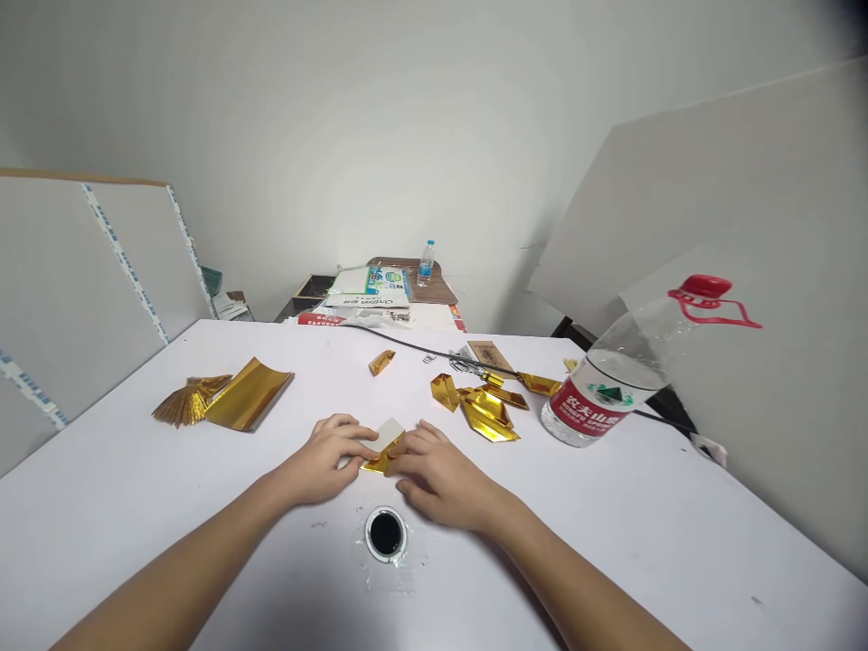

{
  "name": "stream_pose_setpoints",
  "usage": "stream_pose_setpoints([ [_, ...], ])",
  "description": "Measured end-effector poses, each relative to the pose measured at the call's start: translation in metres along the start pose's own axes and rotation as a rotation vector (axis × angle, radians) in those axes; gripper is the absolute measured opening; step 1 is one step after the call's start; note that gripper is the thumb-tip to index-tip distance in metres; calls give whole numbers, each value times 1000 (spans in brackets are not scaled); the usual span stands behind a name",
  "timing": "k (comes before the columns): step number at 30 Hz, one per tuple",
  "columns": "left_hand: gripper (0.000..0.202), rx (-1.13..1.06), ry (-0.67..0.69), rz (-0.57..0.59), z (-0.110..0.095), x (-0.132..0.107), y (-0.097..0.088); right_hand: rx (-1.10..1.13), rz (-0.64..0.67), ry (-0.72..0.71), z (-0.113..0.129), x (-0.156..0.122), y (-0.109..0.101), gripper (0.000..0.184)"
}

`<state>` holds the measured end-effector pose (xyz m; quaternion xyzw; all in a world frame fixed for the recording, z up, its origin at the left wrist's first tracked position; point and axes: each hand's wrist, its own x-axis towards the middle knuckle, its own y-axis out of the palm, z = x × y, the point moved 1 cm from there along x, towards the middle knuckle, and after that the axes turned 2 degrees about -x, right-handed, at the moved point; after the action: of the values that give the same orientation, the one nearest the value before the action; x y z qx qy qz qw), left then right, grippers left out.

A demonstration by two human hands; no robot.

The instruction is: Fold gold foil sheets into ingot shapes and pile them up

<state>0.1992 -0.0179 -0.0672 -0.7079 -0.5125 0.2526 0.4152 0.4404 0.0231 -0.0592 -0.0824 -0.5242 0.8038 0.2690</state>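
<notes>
A small sheet of gold foil paper [389, 431] lies on the white table, partly folded, with its pale back facing up and a gold strip along the near side. My left hand [326, 459] presses its left part with thumb and fingertips. On the right, my right hand [439, 472] has its fingers closed down on the gold fold. The fingers cover some of the paper. Just beyond my right hand are several folded gold paper pieces [489, 413], and a single folded gold piece [382, 363] lies farther back.
To the left are a stack of gold foil sheets [250, 395] and a fringed gold bundle [186, 400]. A large water bottle [607, 384] stands at right. A round black-centred disc [386, 533] is taped near me. A black cable [420, 346] crosses the back.
</notes>
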Motion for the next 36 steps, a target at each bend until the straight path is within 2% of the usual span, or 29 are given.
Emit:
stream_pose_setpoints([
  [4, 22, 11, -1, -8, -2, 0, 1, -42, 29, 14, 3, -1, -3, 29],
  [7, 19, 44, 36, -26, -4, 0, 0, -51, 28, 19, 3, 0, -2, 28],
  [11, 25, 151, 119, -56, -12, -4, -2, -130, -44, 24, -4, 1, 1, 21],
  [16, 33, 242, 187, -41, -23, -9, 1, -251, -91, 60, -9, 5, 4, 28],
  [22, 43, 177, 120, 36, -14, -7, 6, -311, -127, 31, -14, 8, 3, 31],
  [27, 46, 248, 80, -10, -15, -7, 7, -332, -189, 112, -24, 6, -1, 33],
  [31, 39, 283, 41, -108, -19, -8, 9, -231, -182, 35, -25, 7, 3, 23],
  [33, 34, 285, 36, -145, -19, -9, 10, -187, -169, -2, -24, 8, 6, 26],
  [36, 28, 288, 56, -197, -18, -9, 10, -157, -159, 15, -22, 9, 8, 28],
])
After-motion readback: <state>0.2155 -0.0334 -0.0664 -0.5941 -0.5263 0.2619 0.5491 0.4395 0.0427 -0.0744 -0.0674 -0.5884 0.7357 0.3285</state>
